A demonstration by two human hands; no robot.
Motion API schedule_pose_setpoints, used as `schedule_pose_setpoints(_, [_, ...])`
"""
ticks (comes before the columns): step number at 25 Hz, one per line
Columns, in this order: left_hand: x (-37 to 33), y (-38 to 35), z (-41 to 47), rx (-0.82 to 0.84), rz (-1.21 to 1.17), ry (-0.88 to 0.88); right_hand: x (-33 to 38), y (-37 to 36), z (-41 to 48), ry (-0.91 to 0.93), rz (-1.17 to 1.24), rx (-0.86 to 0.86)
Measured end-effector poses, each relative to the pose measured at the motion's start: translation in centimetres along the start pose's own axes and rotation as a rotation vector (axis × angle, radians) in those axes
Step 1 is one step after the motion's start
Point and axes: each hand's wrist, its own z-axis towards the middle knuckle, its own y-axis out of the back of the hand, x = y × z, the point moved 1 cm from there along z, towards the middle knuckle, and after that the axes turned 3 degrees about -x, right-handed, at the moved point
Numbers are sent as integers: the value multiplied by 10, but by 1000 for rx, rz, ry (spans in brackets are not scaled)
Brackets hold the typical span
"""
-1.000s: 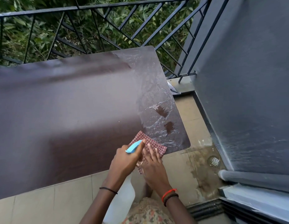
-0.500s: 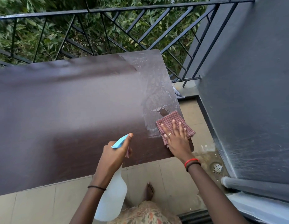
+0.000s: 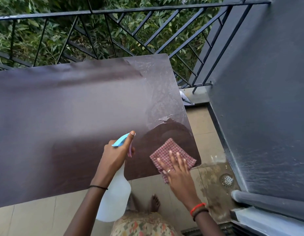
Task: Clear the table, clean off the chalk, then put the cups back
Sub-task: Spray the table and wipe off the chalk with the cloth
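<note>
A dark brown table (image 3: 62, 116) fills the left and middle of the head view. Whitish chalk smears with wet streaks (image 3: 163, 92) cover its right end. A red checked cloth (image 3: 166, 150) lies at the near right corner, partly over the edge. My right hand (image 3: 176, 169) presses flat on the cloth with straight fingers. My left hand (image 3: 117, 154) grips the neck of a white spray bottle (image 3: 115, 198) with a blue trigger head, held over the table's near edge. No cups are in view.
A black metal railing (image 3: 130, 31) runs behind the table with greenery beyond. A grey wall (image 3: 266, 99) stands close on the right. The tiled floor holds a round drain (image 3: 227, 180) and a grey pipe (image 3: 266, 201). My bare foot (image 3: 154, 203) stands below the table edge.
My right hand has slid the cloth from the right edge back toward the near corner, leaving a dark wiped patch. My left hand with the bottle has stayed about where it was.
</note>
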Motion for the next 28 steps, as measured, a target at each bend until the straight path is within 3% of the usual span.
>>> schedule_pose_setpoints(4, [-7, 2, 14, -20, -11, -14, -49, 12, 30, -93, -6, 34])
schedule_pose_setpoints(8, [-12, 5, 25, -20, -17, -7, -44, 18, 119, -119, 20, 40])
schedule_pose_setpoints(12, [-14, 12, 47, -36, -2, -6, 23, 11, 162, 29, -22, 96])
schedule_pose_setpoints(17, [-29, 17, 76, -40, -2, -23, 78, -9, 83, 291, -4, 68])
schedule_pose_setpoints(22, [-39, 21, 102, -40, -32, -42, -3, 5, 38, 31, -18, 66])
schedule_pose_setpoints(28, [-39, 28, 122, -55, -39, -38, -70, 24, 158, -153, -18, 59])
